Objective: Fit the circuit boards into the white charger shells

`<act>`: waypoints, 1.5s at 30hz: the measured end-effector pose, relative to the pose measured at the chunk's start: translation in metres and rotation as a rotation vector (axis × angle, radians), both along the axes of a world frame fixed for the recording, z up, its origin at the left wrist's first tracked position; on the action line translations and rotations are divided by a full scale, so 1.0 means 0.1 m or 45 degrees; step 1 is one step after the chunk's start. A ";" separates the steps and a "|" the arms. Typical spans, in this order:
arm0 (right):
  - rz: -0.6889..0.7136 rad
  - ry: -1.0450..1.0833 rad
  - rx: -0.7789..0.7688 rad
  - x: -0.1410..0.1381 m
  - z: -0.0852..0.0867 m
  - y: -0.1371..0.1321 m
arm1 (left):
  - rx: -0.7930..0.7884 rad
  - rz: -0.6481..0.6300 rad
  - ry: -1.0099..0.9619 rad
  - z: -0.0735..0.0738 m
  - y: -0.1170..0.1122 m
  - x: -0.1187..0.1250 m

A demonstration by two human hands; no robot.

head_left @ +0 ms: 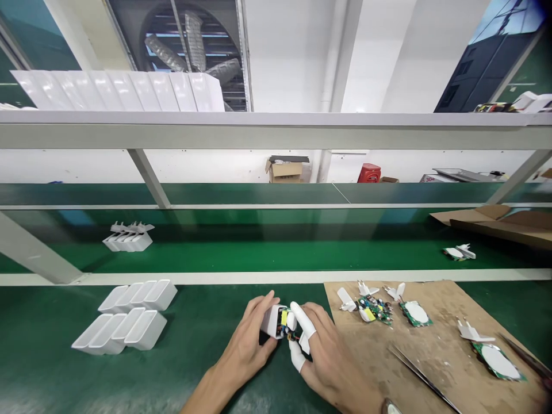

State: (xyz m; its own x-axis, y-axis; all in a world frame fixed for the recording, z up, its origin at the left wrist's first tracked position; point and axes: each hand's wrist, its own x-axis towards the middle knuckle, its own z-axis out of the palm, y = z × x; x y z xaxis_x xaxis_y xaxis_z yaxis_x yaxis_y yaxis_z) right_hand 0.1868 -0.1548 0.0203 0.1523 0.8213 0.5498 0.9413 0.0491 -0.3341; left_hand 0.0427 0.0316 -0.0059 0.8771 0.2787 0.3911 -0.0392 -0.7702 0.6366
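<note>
My left hand point(252, 336) is wrapped around a small white charger housing point(272, 319) low in the middle of the view. My right hand point(321, 351), with white finger cots on the thumb and forefinger, pinches a small circuit board point(284, 326) with a yellow part at the housing's open end. Both hands hover just above the green bench surface point(194, 356).
Rows of empty white housings point(129, 322) lie to the left. A brown board point(431, 351) to the right carries several circuit boards point(374, 309), white plug pieces and tweezers point(420, 374). More white housings point(128, 237) and a plug piece point(459, 252) sit on the conveyor belt behind, beside flattened cardboard point(495, 224).
</note>
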 end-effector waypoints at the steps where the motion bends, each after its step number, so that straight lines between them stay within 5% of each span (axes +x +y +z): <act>1: 0.011 0.014 -0.007 0.00 0.00 0.00 | -0.010 -0.001 0.008 0.01 0.00 0.00; 15: 0.118 0.224 -0.039 0.01 0.02 0.00 | -0.008 0.027 0.032 0.00 -0.06 0.00; 20: 0.039 0.534 0.068 0.09 -0.04 0.00 | -0.466 -0.130 0.158 0.03 -0.09 -0.01; 26: 0.183 0.472 -0.029 0.07 -0.21 0.11 | -0.789 -0.092 0.114 0.07 -0.10 -0.04; 32: 0.144 0.260 0.183 0.02 -0.24 0.14 | -0.601 -0.017 0.083 0.01 -0.09 -0.10; 37: 0.141 0.171 0.025 0.03 -0.24 0.15 | -0.391 0.100 0.005 -0.07 -0.11 -0.10; 45: 0.041 0.150 0.039 -0.01 -0.34 0.19 | -0.557 0.122 -0.015 -0.04 -0.09 -0.05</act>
State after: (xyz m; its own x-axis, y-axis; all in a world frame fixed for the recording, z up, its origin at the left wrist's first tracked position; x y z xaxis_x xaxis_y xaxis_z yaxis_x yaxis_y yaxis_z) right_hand 0.1856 -0.1362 -0.0137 0.1907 0.8101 0.5543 0.8935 0.0906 -0.4399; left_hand 0.0376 0.0227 -0.0104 0.8355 0.5000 0.2282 0.0100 -0.4289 0.9033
